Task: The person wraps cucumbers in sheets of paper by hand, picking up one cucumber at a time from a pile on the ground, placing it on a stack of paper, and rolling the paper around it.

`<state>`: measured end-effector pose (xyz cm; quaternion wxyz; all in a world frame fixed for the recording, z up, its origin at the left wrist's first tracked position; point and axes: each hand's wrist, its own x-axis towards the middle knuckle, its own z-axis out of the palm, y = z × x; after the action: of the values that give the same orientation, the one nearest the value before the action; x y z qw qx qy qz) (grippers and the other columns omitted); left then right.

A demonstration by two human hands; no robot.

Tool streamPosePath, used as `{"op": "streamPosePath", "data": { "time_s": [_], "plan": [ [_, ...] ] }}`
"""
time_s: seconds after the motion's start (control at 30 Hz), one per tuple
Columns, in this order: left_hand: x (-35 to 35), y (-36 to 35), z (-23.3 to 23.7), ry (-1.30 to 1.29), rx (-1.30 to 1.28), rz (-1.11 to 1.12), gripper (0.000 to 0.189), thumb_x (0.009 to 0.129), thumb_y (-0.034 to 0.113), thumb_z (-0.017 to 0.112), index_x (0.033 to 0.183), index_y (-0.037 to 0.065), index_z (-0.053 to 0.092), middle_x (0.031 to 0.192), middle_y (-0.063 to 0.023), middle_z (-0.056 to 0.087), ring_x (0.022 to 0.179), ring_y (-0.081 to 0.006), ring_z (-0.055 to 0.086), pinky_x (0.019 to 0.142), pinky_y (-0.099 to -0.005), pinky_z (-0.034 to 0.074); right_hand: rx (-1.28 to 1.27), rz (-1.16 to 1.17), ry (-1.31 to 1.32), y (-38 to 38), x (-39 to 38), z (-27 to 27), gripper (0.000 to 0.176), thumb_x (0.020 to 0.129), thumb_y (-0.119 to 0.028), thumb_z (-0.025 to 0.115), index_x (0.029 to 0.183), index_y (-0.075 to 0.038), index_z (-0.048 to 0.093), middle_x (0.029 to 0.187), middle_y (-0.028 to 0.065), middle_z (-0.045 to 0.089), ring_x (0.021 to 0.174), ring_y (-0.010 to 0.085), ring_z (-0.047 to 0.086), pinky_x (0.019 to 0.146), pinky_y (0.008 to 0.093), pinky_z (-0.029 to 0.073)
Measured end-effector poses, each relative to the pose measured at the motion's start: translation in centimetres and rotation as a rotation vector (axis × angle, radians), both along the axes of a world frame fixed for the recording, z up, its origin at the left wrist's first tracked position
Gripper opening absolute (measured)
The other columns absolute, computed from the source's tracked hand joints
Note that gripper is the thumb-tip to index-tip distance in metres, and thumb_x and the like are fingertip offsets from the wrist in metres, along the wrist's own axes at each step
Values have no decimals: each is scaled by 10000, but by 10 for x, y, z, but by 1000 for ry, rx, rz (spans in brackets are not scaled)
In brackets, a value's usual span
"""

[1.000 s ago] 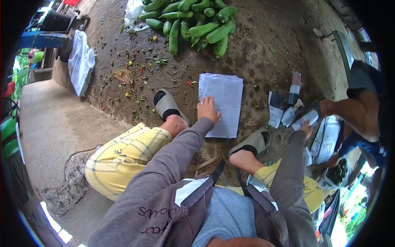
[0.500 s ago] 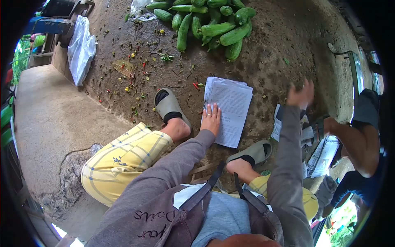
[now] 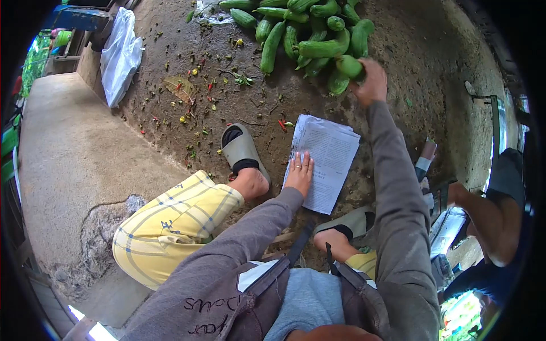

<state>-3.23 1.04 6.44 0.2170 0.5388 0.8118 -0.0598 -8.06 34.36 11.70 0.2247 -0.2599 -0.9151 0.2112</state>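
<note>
My left hand (image 3: 300, 173) lies flat on a stack of printed paper sheets (image 3: 331, 153) on the ground, fingers stretched out. Stretched forward, my right hand (image 3: 372, 84) grips the near right end of a green cucumber (image 3: 348, 67) at the edge of the heap. The fingertips are partly hidden behind it. Several more cucumbers (image 3: 324, 49) are piled on the dirt floor beyond the paper, some lying across others.
A white plastic bag (image 3: 121, 59) leans by the concrete ledge (image 3: 74, 142) at left. Red chillies (image 3: 282, 125) and plant scraps litter the floor. My sandals (image 3: 242, 149) flank the paper. At right are another person's leg (image 3: 483, 207) and a paper-wrapped bundle (image 3: 424, 159).
My right hand has swung forward from above the right-hand floor to the heap and closed on a cucumber. My left hand stays on the paper. The view has shifted slightly.
</note>
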Motion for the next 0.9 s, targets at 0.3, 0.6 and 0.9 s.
{"op": "streamPosePath", "data": {
  "time_s": [0.3, 0.6, 0.9],
  "plan": [
    [-10, -6, 4, 34, -76, -106, 896, 692, 383, 698, 1408, 59, 267, 1495, -162, 150, 1367, -361, 166, 1090, -495, 192, -1993, -180, 841, -86, 140, 1, 495, 792, -286, 653, 1157, 0, 479, 1007, 120, 589, 837, 231, 585, 784, 406, 491],
    [-2, -59, 38, -1, -155, -625, 792, 729, 367, 674, 1399, 151, 309, 1483, -77, 213, 1380, -262, 167, 1073, -520, 206, -1134, 127, -263, -158, 166, -46, 668, 648, -281, 777, 1202, -26, 505, 1023, 147, 613, 955, 237, 590, 831, 348, 461],
    [-11, -63, 22, -91, 22, -596, 253, 758, 166, 561, 995, 91, 610, 1079, -59, 525, 1050, -218, 482, 898, -348, 397, -619, 223, -374, -220, 159, -73, 540, 612, -180, 766, 1116, -92, 591, 1084, 142, 604, 1049, 310, 530, 899, 387, 431]
  ]
}}
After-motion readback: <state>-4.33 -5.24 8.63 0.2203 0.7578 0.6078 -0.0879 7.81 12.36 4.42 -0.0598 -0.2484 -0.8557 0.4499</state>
